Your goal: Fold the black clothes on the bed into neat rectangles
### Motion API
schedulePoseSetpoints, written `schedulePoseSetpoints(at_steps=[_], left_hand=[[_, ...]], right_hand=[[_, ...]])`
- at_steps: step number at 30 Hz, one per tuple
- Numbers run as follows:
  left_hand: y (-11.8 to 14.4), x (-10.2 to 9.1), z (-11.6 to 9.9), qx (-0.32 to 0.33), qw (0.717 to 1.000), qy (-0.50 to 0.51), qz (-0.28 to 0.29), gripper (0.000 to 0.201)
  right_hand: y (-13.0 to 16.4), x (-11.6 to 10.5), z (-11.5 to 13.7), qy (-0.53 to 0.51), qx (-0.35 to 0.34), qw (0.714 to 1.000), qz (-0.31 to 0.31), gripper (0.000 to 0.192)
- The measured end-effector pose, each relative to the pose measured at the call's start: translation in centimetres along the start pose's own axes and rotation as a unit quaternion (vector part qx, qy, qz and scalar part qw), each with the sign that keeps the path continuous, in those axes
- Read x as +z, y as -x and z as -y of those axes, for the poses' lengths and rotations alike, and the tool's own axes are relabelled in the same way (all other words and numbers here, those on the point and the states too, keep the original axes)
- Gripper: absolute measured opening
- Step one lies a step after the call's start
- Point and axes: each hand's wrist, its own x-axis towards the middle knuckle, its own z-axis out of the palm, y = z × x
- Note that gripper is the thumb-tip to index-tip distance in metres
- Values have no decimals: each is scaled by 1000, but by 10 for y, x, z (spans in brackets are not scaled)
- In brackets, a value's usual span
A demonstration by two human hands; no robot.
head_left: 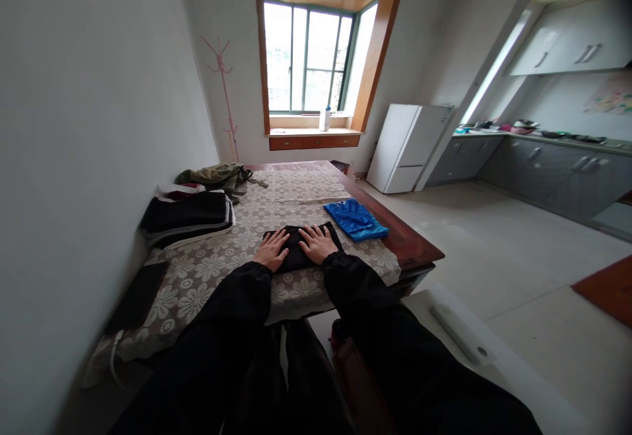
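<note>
A folded black garment (296, 232) lies on the flower-patterned tablecloth (207, 270) near the table's front edge. My left hand (272, 249) rests flat on its left part, fingers spread. On its right part my right hand (317, 243) lies flat in the same way. Both arms wear black sleeves. A folded blue garment (355, 218) sits just right of the black one, close to the table's right edge.
A stack of folded dark clothes (190, 214) and an olive garment (217, 176) lie at the table's far left by the wall. A dark flat object (138, 295) lies near left. A white fridge (407, 147) and grey kitchen cabinets (553, 168) stand to the right.
</note>
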Motion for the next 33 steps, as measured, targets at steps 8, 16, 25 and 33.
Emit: schedulePoseSetpoints(at_steps=[8,16,25,33], left_hand=[[7,2,-3,-64,998,-19,-14,67],[-7,-12,35,-114,993,-18,11,81],[-30,-21,73,-112,993,29,-13,59],[-27,-14,76,-89,988,108,-67,52]], right_hand=[[0,-1,0,5,-5,1000,0,61],[-1,-1,-2,-3,-9,1000,10,61],[0,-1,-3,-12,-12,1000,-4,61],[2,-5,1,1,-13,1000,-6,61]])
